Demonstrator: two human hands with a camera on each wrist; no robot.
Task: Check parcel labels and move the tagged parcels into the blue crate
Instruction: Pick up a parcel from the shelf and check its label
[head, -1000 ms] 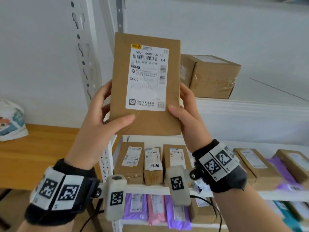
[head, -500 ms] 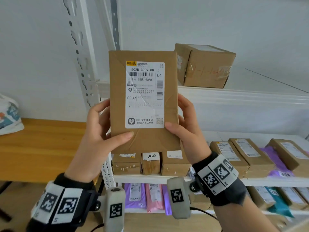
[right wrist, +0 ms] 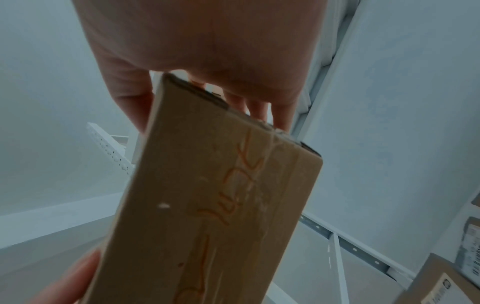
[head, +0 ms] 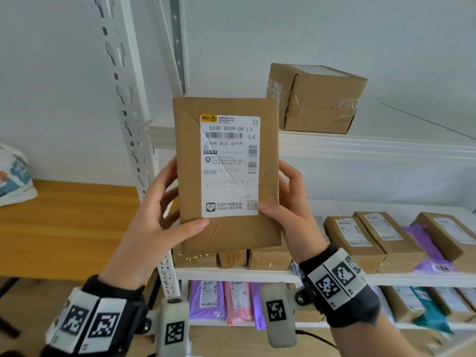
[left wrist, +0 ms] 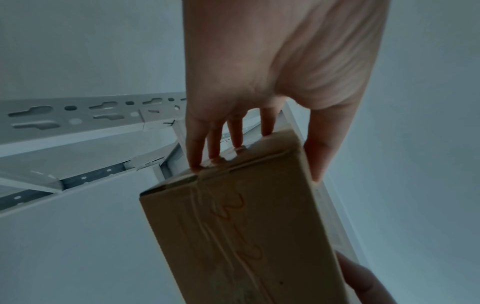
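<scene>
I hold a flat brown cardboard parcel (head: 226, 235) upright before the white shelf rack, its white shipping label (head: 230, 164) facing me. My left hand (head: 164, 215) grips its left edge, thumb on the front and fingers behind. My right hand (head: 286, 202) grips the right edge the same way. In the left wrist view the parcel (left wrist: 249, 236) shows its taped underside with orange scribble, my left hand (left wrist: 259, 154) pinching its end. The right wrist view shows the same underside of the parcel (right wrist: 207, 216) under my right hand (right wrist: 207, 92). No blue crate is in view.
A brown box (head: 316, 99) stands on the upper shelf (head: 386, 148). Several labelled brown boxes (head: 353, 238) and purple mailers (head: 425, 248) fill the middle shelf; purple and pink mailers (head: 231, 302) lie below. A wooden table (head: 64, 228) with a white bag (head: 14, 176) is at the left.
The parcel sits lower in my view than a second ago and more upright. Both hands keep the same hold on its edges.
</scene>
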